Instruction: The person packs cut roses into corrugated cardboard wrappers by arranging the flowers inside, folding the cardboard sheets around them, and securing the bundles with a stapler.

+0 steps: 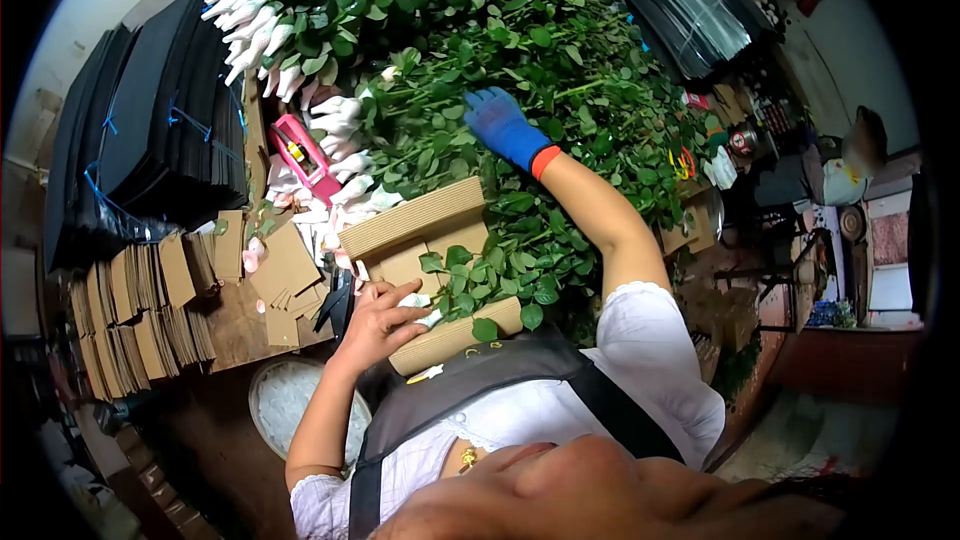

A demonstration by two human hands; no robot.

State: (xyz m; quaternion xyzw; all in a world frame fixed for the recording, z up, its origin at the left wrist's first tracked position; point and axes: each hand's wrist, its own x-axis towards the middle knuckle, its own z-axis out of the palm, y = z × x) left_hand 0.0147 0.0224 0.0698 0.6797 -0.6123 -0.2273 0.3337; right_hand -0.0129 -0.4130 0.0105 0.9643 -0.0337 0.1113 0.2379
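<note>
My bare left hand (383, 324) is at the near end of an open corrugated cardboard wrap (415, 220), its fingers closed around white-sleeved rose heads (428, 318). Leafy green rose stems (480, 275) run from there to the right across the wrap. The wrap's near flap (455, 335) stands against my apron. Farther off, my right hand (500, 127), in a blue glove with an orange cuff, lies over a large heap of rose stems (560, 50). Its fingers are stretched out and slightly apart among the leaves, and I make out nothing held in them.
A pink tape dispenser (304, 160) sits left of the heap, beside white-sleeved rose heads (245, 15). Stacked cardboard pieces (145, 310) and black sheets tied with blue string (150, 130) stand at left. A round white tub (290, 405) is below the table edge.
</note>
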